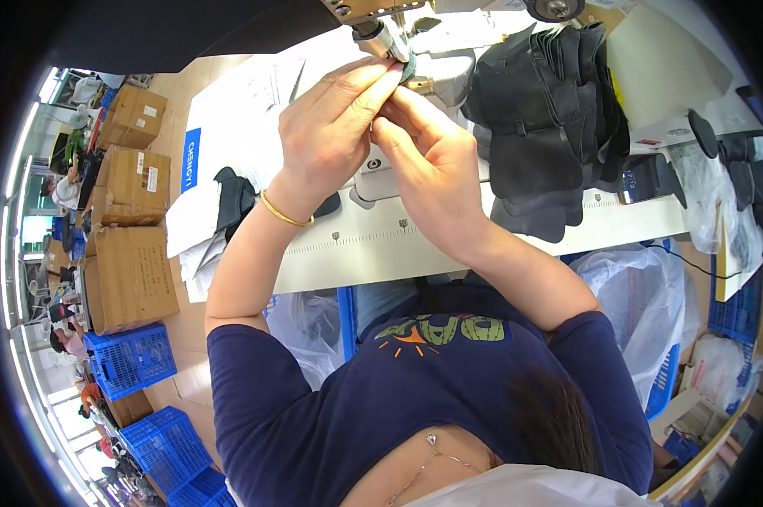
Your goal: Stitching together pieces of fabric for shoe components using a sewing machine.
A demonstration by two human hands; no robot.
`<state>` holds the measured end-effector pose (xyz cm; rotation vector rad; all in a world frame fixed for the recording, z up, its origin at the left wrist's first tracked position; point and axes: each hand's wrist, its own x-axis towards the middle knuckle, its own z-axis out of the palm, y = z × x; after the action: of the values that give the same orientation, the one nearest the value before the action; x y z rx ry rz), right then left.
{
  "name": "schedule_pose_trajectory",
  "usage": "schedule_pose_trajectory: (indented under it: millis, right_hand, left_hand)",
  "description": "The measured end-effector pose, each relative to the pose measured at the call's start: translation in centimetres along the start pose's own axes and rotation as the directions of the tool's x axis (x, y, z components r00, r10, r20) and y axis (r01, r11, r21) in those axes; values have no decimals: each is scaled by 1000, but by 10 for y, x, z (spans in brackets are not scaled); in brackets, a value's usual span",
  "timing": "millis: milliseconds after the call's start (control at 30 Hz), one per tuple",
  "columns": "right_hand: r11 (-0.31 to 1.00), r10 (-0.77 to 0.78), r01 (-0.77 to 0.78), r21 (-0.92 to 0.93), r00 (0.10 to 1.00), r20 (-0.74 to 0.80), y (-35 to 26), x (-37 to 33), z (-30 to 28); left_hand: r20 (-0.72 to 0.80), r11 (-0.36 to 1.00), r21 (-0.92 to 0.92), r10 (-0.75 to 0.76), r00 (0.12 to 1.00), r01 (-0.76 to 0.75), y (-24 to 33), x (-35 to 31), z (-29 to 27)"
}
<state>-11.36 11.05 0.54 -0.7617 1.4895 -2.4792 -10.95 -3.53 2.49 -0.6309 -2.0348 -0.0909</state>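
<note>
Both hands meet at the head of a sewing machine [384,44], at the top of the view. My left hand [330,127], with a gold bangle at its wrist, has its fingertips closed on a small dark green fabric piece [409,68] just under the metal machine head. Close beside it, my right hand [436,165] is closed in a pinch, thumb and fingers touching the left fingers. What lies between the right fingertips is hidden. A stack of black fabric pieces [533,127] lies on the white table [356,253] to the right of my hands.
More black pieces [233,201] lie by my left forearm, on white sheets. A dark control box with a display [649,179] stands at the right. Clear plastic bags [639,291] hang below the table. Cardboard boxes [132,279] and blue crates [132,359] line the floor at left.
</note>
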Motion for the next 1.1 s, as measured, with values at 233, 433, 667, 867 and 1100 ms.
schedule_pose_trajectory:
  millis: [233, 433, 667, 867, 1100]
  right_hand:
    - [998, 4, -2, -58, 999, 32, -1, 2, -2]
    - [994, -46, 48, -100, 999, 21, 6, 2, -5]
    - [989, -105, 102, -110, 994, -22, 7, 3, -3]
    - [988, 2, 2, -155, 1000, 24, 18, 4, -2]
    - [957, -75, 73, -280, 997, 4, 32, 11, -1]
  left_hand:
    - [44, 998, 50, -46, 998, 44, 6, 5, -3]
    - [76, 995, 85, -62, 995, 56, 11, 11, -5]
    - [136, 987, 149, -84, 987, 63, 14, 14, -9]
    - [227, 991, 73, -123, 966, 109, 10, 22, -20]
    - [235, 990, 64, -137, 962, 126, 12, 26, -20]
